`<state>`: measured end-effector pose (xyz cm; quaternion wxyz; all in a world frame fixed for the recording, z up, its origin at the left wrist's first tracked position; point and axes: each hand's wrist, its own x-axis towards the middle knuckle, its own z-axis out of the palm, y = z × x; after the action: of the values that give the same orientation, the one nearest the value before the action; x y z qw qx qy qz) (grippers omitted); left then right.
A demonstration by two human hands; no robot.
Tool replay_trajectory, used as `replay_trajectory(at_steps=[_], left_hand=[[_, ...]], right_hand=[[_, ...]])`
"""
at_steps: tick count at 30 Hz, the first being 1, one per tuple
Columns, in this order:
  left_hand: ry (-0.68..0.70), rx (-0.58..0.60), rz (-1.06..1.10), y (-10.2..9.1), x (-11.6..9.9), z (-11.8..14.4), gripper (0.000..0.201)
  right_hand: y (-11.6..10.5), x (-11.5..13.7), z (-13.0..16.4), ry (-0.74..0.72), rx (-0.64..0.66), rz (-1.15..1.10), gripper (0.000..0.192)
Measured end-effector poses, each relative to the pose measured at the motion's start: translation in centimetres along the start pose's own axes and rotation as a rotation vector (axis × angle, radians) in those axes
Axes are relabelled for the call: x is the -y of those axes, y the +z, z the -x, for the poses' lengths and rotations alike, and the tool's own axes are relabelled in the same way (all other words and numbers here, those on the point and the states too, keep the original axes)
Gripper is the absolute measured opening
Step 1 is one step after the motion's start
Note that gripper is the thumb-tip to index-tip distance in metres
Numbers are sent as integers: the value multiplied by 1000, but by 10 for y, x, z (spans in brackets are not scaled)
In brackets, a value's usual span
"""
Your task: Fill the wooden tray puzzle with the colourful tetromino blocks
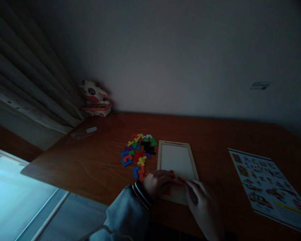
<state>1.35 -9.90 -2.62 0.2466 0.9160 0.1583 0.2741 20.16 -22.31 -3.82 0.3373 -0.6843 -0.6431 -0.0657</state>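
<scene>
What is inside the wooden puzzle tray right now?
Most of the tray shows a bare pale base. A red piece lies at its near edge, between the left hand and right hand. Whatever lies beneath the hands is hidden.

Pretty dim shot, but off in the back left corner of the reddish-brown wooden worktop there's a red and white plastic toy sitting right up against the plain pale wall, next to the long grey pleated curtain. A little in front of that toy lies a small clear plastic bag with a white bit in it, flat on the wood. Over on the right there's a big printed sheet covered in rows of small colourful figures, lying flat and skewed, well apart from everything else.
</scene>
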Motion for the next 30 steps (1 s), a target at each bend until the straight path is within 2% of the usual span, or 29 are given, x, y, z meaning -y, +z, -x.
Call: replay_trajectory(at_steps=[5,9,17,21,24,27,30], left_hand=[[68,14,-77,-2,-3,-1,30],[30,-21,-183,-5,-7,-1,29],[-1,17,-162,-8,-12,-1,33],[-67,-89,-180,-12,-9,2,32],[-180,-224,-238,-26,4,9,29],[-293,-316,-355,-50,26,22,30],[-336,-296,-457,-77,49,39,31]], right_hand=[[2,-1,1,11,1,-16,26],[1,0,0,11,-22,-13,28],[-1,6,-5,-194,139,-58,34],[2,3,-3,-171,161,-40,34],[4,0,-1,-130,143,-29,33],[5,0,0,-105,99,-30,33],[6,-1,0,-114,83,-31,34]])
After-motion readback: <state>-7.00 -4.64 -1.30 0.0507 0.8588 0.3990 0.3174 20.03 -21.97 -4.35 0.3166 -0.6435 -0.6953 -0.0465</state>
